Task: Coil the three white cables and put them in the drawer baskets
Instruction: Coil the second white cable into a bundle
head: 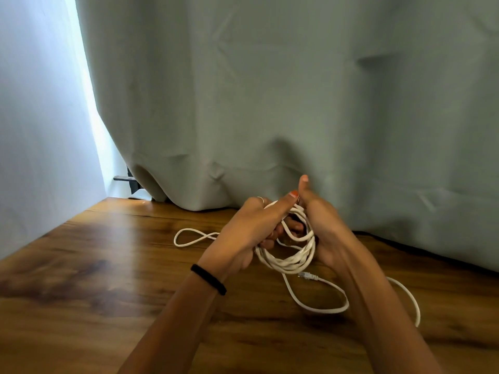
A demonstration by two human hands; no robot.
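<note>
A white cable (pixel 290 259) is partly wound into several loops held between both hands above the wooden table (pixel 94 265). My left hand (pixel 251 230) grips the left side of the coil, thumb laid over the top. My right hand (pixel 321 225) holds the right side, thumb pointing up. A clear plug end hangs just under the coil. Loose cable trails in a loop to the left on the table and in a wider loop to the right, passing behind my right forearm. No drawer or basket is in view.
A grey-green curtain (pixel 297 103) hangs along the table's back edge, close behind my hands. A white wall stands at the left, with a dark bracket (pixel 127 179) showing at the curtain's lower left edge.
</note>
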